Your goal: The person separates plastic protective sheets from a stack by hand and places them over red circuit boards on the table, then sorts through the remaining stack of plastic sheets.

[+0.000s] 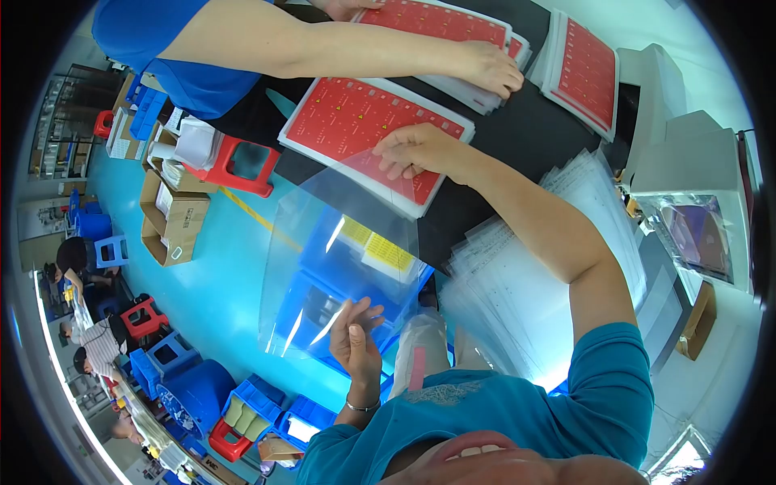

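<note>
Handling the clear sheet (330,246) seems to be my step: my right hand (414,152) pinches its far edge over the red panel (347,113), while my left hand (358,335) sits half-curled by the near edge, its grip unclear. Moving it calls for steady edges.

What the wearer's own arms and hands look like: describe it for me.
The left hand and right hand are both ungloved. A thin silvery band sits on the left wrist; none shows on the right. The right sleeve is short and teal, ending above the elbow. The left sleeve is teal too, its length hard to judge.
</note>
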The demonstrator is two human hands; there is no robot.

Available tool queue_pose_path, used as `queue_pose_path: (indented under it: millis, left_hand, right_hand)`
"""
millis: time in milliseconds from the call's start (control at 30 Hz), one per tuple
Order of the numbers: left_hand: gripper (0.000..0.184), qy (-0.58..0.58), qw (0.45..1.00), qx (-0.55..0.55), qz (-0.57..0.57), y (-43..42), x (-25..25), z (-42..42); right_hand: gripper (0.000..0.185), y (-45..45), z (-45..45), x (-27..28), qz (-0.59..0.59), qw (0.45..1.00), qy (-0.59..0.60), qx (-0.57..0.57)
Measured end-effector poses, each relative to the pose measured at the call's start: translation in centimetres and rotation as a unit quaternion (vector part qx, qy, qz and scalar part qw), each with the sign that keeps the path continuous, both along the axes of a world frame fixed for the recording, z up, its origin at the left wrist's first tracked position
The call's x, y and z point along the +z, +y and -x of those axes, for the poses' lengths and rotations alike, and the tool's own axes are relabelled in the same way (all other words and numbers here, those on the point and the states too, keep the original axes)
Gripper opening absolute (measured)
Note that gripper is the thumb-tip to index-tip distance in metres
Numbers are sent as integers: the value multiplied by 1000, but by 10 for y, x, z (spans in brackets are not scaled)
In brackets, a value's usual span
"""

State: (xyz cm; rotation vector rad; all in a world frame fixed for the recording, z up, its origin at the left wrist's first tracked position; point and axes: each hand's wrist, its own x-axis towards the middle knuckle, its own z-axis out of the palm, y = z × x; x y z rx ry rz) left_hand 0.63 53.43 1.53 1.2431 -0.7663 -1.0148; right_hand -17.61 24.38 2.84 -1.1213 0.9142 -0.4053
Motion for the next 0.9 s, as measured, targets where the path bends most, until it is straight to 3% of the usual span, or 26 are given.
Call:
queue_pose_path:
  millis: [900]
  left_hand:
    - [40, 27, 999, -28, -3, -6, 2, 2]
  right_hand:
    - [29, -1, 0, 1, 21, 1000, 17, 10]
